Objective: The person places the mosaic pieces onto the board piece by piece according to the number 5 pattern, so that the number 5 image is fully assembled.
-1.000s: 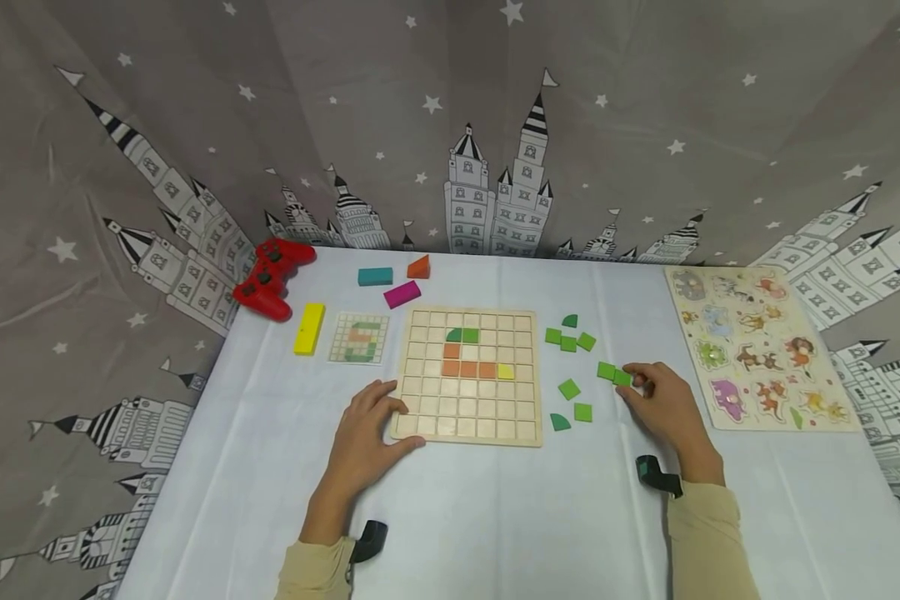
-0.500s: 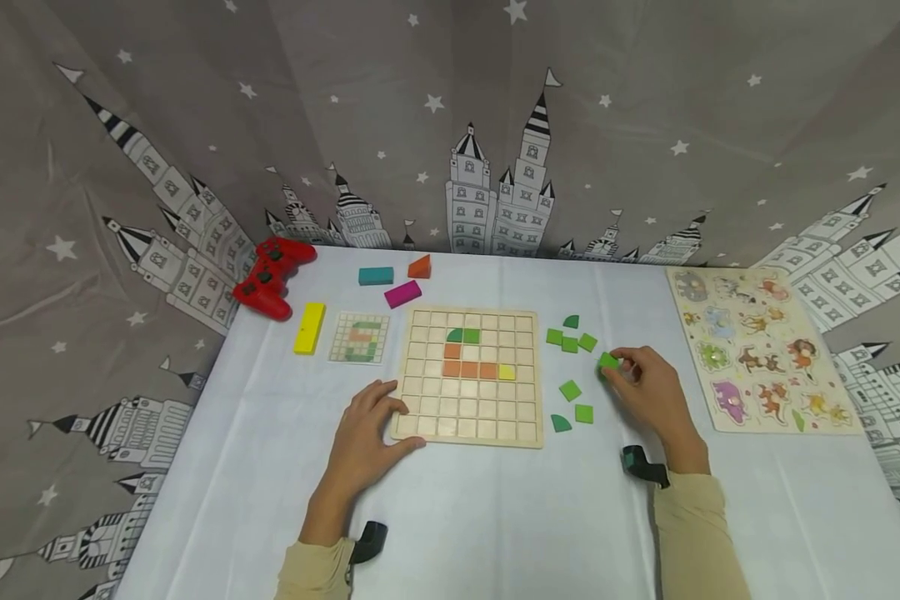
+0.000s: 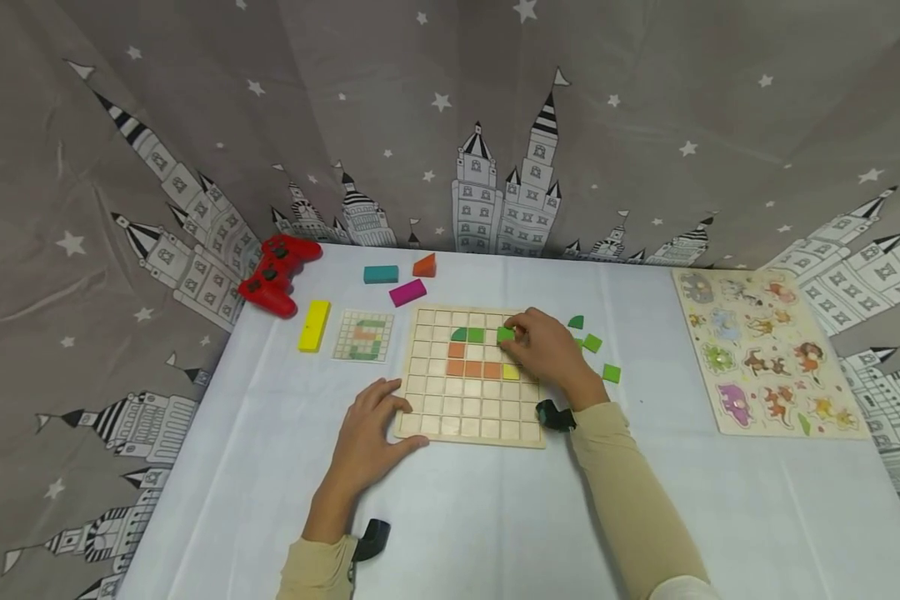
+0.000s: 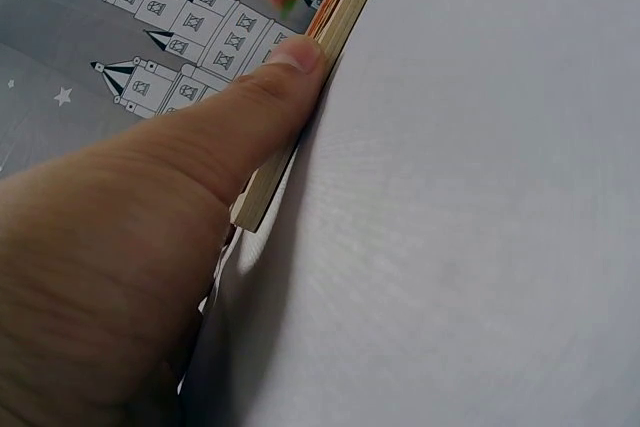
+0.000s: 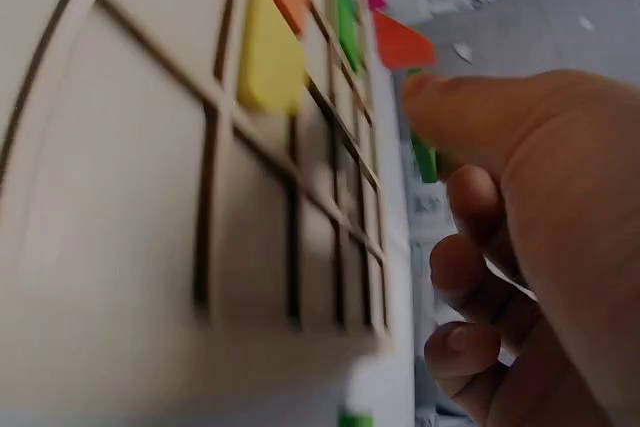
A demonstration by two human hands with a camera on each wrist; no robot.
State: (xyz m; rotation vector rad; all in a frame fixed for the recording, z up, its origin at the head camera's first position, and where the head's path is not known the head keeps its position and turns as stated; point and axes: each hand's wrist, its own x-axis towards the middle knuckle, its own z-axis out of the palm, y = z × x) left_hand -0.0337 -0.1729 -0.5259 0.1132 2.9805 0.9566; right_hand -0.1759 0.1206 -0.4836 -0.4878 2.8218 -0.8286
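My right hand pinches a green square tile between thumb and fingers, over the upper right part of the wooden grid board. In the right wrist view this tile stands on edge at the thumb tip, apart from the board. A dark green quarter-round tile, a green square, several orange tiles and a yellow tile lie in the board's cells. My left hand rests at the board's lower left corner, fingers at the left edge; its thumb touches the front edge.
Right of the board lie loose green squares and a quarter-round tile, others hidden by my right arm. A pattern card, a yellow block, a red game controller and smaller blocks are at left and back. An animal puzzle board lies far right.
My right hand has picked one green square from the pair at the right and carried it left over the board. The other square stays on the table. My left hand stays put.
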